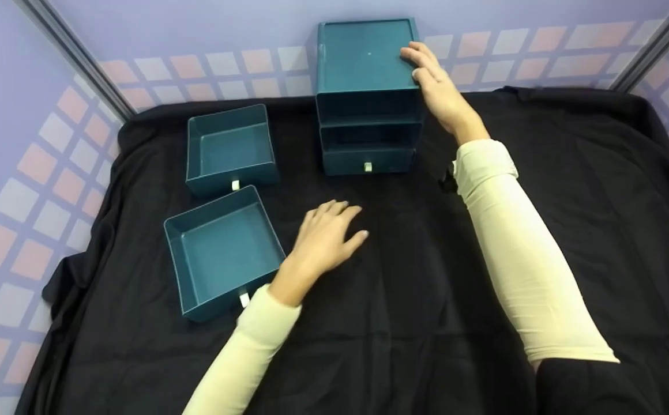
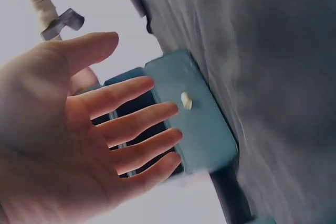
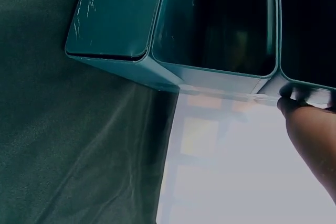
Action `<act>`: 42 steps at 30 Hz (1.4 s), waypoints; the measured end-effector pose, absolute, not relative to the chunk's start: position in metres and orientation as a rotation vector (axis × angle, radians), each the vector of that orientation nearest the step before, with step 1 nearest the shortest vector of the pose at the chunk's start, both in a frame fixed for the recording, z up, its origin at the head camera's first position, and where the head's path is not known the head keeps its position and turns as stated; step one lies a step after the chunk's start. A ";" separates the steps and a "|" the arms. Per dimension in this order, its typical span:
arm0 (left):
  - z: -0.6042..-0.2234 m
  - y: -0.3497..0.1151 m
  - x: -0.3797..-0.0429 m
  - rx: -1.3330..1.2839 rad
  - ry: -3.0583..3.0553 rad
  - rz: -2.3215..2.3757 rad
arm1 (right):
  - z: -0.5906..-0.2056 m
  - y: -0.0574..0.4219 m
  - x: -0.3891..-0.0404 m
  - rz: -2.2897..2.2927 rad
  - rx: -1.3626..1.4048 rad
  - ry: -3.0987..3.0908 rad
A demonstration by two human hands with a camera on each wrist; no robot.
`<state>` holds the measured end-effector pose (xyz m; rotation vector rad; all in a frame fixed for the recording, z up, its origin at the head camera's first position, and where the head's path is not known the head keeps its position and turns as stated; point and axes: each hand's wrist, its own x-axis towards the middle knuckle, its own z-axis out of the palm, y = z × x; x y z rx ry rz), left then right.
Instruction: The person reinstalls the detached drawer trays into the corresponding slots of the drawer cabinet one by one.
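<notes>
A teal drawer cabinet (image 1: 369, 57) stands against the back wall, its upper two slots bare and its bottom drawer (image 1: 346, 163) pushed in, a small pale knob on the front. My right hand (image 1: 441, 95) rests on the cabinet's top right edge; in the right wrist view its thumb (image 3: 310, 129) touches the side. Over the cloth in front of the cabinet, my left hand (image 1: 326, 236) hovers with fingers spread, holding nothing. Left of it lie two pulled-out teal drawers, the nearer drawer (image 1: 225, 248) partly behind my wrist and the farther drawer (image 1: 233, 150) beyond it.
Black cloth (image 1: 415, 323) covers the table and bunches up along its edges. Behind it rises a lilac wall (image 1: 225, 29) with pink and white squares, with metal posts at the two corners. The two loose drawers nearly touch each other.
</notes>
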<state>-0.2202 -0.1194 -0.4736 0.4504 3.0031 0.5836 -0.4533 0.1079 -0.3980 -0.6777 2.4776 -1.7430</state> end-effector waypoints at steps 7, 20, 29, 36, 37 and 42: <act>-0.471 -0.148 -0.185 0.467 3.110 0.699 | -0.401 0.129 -0.446 -1.737 -0.621 2.522; -0.483 -0.214 -0.127 0.393 3.265 0.673 | -0.406 0.134 -0.441 -1.789 -0.602 2.523; -0.492 -0.256 -0.067 0.094 3.203 0.692 | -0.419 0.118 -0.427 -1.773 -0.622 2.467; -0.500 -0.269 -0.064 0.117 3.219 0.594 | -0.407 0.116 -0.430 -1.762 -0.654 2.491; -0.500 -0.270 -0.064 0.121 3.216 0.580 | -0.407 0.116 -0.430 -1.764 -0.653 2.494; -0.500 -0.275 -0.055 0.101 3.181 0.529 | -0.411 0.118 -0.425 -1.748 -0.636 2.491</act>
